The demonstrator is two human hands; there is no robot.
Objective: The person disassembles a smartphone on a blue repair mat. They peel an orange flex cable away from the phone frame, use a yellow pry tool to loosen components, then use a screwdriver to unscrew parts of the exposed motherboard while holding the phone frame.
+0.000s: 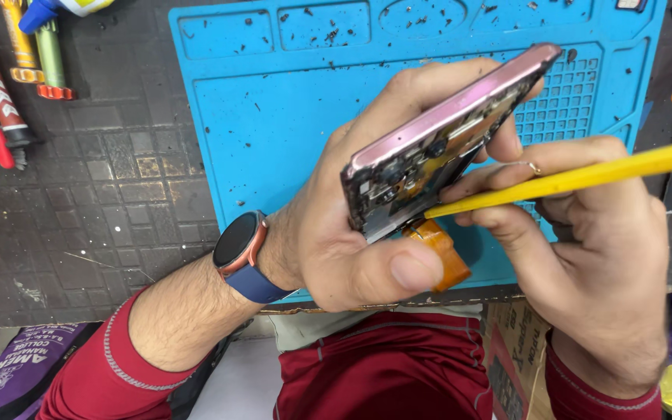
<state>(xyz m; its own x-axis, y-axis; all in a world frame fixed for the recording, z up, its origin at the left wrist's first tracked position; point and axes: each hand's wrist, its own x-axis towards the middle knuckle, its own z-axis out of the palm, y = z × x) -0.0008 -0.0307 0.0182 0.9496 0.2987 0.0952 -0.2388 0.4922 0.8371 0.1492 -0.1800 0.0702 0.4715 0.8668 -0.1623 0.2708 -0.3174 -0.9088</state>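
Left hand (351,233) clamped around a pink phone (449,140), opened side toward the camera, held tilted above a blue mat (274,124). Right hand (585,257) pinching a yellow pry tool (585,177), tip touching the phone's near-right edge, just above an orange flex cable (439,249) hanging below the frame. Phone's long axis rising from near left to far right; tool running almost level from the right, meeting it at a shallow angle. Tool's far end cut off at the right border. Inner parts dark and blurred, hard to make out. Exact contact point hidden behind the fingers. Screwdrivers (9,78) lying far left, well apart.
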